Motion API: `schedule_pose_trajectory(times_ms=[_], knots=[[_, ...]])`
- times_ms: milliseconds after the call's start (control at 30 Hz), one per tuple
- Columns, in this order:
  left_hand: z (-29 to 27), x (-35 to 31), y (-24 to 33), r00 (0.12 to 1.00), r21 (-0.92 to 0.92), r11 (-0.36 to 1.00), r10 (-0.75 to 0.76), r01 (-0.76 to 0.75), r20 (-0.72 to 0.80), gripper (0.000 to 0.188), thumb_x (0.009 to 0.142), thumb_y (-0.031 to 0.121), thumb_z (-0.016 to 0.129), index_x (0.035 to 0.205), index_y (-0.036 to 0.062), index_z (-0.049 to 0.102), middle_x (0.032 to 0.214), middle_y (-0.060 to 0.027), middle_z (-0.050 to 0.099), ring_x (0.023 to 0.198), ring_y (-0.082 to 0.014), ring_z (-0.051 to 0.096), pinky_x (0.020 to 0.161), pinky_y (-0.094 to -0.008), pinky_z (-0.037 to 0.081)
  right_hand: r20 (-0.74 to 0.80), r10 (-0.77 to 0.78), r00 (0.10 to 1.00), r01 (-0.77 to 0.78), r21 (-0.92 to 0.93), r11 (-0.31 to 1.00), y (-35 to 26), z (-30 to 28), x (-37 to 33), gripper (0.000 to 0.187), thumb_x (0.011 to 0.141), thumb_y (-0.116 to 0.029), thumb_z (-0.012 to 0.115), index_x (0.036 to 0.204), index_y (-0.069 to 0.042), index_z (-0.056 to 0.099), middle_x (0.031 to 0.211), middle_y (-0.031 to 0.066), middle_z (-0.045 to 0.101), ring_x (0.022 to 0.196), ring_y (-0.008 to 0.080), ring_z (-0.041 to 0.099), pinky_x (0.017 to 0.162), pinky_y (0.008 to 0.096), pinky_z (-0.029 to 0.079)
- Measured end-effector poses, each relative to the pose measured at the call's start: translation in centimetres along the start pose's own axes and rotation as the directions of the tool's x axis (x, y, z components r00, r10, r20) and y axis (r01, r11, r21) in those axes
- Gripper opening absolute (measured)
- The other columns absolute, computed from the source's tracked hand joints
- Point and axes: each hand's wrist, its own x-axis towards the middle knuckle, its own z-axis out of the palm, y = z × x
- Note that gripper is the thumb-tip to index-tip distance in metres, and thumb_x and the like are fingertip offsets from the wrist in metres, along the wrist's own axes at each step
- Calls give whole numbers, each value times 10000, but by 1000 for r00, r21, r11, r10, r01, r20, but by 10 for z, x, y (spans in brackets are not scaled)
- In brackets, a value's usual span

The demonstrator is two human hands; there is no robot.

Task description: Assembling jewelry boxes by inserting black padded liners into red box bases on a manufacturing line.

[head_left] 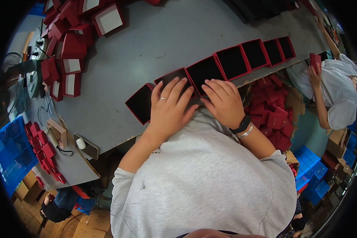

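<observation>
A row of several red open boxes with black insides runs along the near edge of the grey table. My left hand [168, 106], with a ring on one finger, lies over the second box [171, 76] from the left, fingers stretched and a little apart. To its left sits the tilted end box [140, 104]. Over the near part of the third box [204, 72] rests my right hand [225, 102], its fingers extended over the black inside. Neither hand grips anything. Whether the fingertips press on the linings I cannot tell. Farther right stands another open box [231, 62].
Red boxes with white insides [108, 20] pile up at the far left of the grey table [103, 79]. A phone [87, 147] lies near the left edge. Below the table's right edge is a heap of red boxes [274, 119]. A co-worker [333, 87] holds a red box at right.
</observation>
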Motion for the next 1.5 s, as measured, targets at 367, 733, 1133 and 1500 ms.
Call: schedule_pose_trajectory(times_ms=[367, 733, 1133, 1500], knots=[[19, 24, 6, 988, 1, 990, 139, -140, 71, 244, 844, 328, 746, 1032, 175, 719, 1262, -23, 618, 1308, -247, 496, 1154, -517, 324, 76, 88, 993, -84, -51, 995, 8, -13, -11, 332, 826, -190, 735, 1135, -84, 671, 1181, 54, 637, 1186, 223, 569, 1063, 420, 408], [21, 18, 8, 998, 41, 997, 58, -58, 20, 165, 837, 299, 751, 959, 199, 702, 1292, 43, 619, 1380, -281, 437, 1166, -581, 225, 51, -1, 999, 4, -67, 998, 27, -5, -15, 204, 837, -122, 664, 1040, -112, 686, 1074, 4, 653, 1100, 180, 599, 1073, 407, 404], [26, 24, 11, 997, 160, 986, 21, -33, 78, 307, 706, 250, 750, 951, 129, 610, 1433, -96, 523, 1417, -388, 370, 1171, -596, 204, 2, -5, 1000, 5, -105, 994, 27, 2, -21, 183, 852, -118, 668, 1032, -142, 694, 1078, -21, 659, 1243, 148, 540, 1157, 439, 347], [-2, 10, -14, 999, -137, 990, -28, 25, -20, 682, 719, 324, 843, 1308, 112, 571, 1436, -87, 521, 1410, -319, 393, 1183, -559, 191, -84, -22, 996, 18, -45, 999, 37, -3, -18, 371, 805, -96, 726, 1173, -118, 686, 1261, 46, 617, 1247, 254, 538, 1069, 436, 446]])
